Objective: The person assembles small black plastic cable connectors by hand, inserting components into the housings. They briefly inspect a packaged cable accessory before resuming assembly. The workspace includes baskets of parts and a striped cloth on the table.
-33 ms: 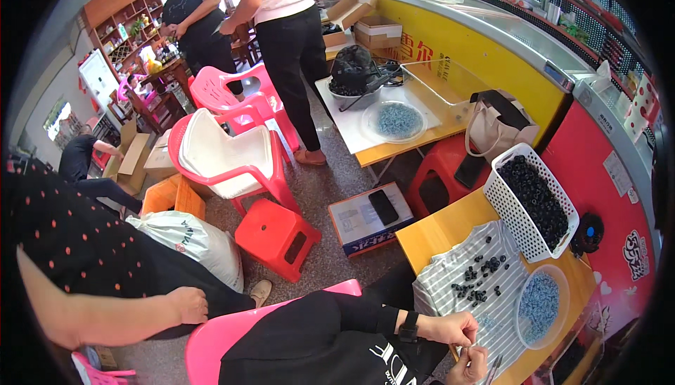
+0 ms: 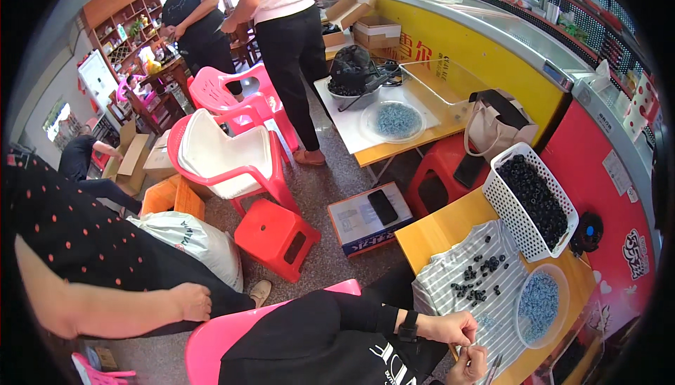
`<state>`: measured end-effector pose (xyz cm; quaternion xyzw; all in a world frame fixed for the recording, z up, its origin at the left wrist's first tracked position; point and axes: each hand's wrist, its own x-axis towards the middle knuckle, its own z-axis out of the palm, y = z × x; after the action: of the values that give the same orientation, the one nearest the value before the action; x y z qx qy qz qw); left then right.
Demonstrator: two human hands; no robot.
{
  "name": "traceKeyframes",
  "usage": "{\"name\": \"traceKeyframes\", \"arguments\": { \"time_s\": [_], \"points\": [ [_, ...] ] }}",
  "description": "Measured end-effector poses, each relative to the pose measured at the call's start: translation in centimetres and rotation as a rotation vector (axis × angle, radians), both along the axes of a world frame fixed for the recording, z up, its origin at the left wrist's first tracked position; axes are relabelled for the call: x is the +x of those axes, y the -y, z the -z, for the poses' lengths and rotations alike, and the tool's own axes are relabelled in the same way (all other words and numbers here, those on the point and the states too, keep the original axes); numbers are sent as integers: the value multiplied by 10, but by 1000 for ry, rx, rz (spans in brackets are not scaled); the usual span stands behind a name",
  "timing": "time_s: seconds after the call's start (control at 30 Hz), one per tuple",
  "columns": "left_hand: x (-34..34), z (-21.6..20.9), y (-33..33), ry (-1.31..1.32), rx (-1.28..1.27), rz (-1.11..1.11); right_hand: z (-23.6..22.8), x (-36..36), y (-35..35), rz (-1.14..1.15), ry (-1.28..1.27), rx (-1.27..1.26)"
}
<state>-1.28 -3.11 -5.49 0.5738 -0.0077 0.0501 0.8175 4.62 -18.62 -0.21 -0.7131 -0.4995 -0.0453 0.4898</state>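
The left hand (image 2: pixel 453 328) is curled, with thumb and fingertips drawn together; just below it, the right hand (image 2: pixel 470 365) is likewise bent, its fingertips brought close to those of the left. Whether anything is pinched between them cannot be told, as the spot is too small and blurred. A dark band (image 2: pixel 408 326) is worn on the left wrist. Beside the right hand a thin tool (image 2: pixel 495 367) is seen, though whether it is touched cannot be told.

Near the hands, small black pieces (image 2: pixel 485 267) are scattered in a loose cluster on a grey-and-white striped cloth (image 2: pixel 439 272), by which much of a wooden table (image 2: pixel 434 234) is covered. To the right of the hands, small blue pieces (image 2: pixel 540 304) are held in a clear round bowl (image 2: pixel 562 315), set partly on the cloth. Beyond it, a white basket (image 2: pixel 512 220) is filled with more black pieces.

Farther off, a phone (image 2: pixel 383 207) is laid on a box (image 2: pixel 348 220) on the floor, and a red stool (image 2: pixel 271 234) is placed to its left. A pale bag (image 2: pixel 492 128) is rested on another red stool (image 2: pixel 430 174) behind the table.
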Motion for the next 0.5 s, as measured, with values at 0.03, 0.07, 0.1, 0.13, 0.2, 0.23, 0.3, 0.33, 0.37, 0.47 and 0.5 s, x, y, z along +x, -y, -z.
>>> {"name": "traceKeyframes", "arguments": {
  "time_s": [0.03,0.07,0.1,0.13,0.2,0.23,0.3,0.33,0.37,0.47,0.5],
  "points": [
    [0,-3,0,-25,-73,11,0,0,1,13,-16,-21],
    [-2,-8,0,-51,-145,24,1,0,1,28,-33,-41],
    [-2,-12,-1,-79,-215,41,1,-2,0,72,-127,6],
    [0,-12,0,-98,-307,21,0,-5,1,121,-225,49],
    [7,-8,7,-148,-499,18,7,-5,-10,170,-446,222],
    [9,-3,5,-136,-586,32,5,-1,-8,200,-414,168],
    [2,-15,-1,-145,-656,56,3,1,-13,209,-494,141],
    [1,-4,-2,-191,-617,7,5,2,-17,193,-516,174],
    [1,-8,-8,-191,-716,39,-1,8,-18,200,-472,117],
    [-3,-15,-13,-206,-765,63,3,7,-23,101,-675,316],
    [-3,-21,-13,-194,-770,63,0,7,-19,92,-771,316]
  ]
}}
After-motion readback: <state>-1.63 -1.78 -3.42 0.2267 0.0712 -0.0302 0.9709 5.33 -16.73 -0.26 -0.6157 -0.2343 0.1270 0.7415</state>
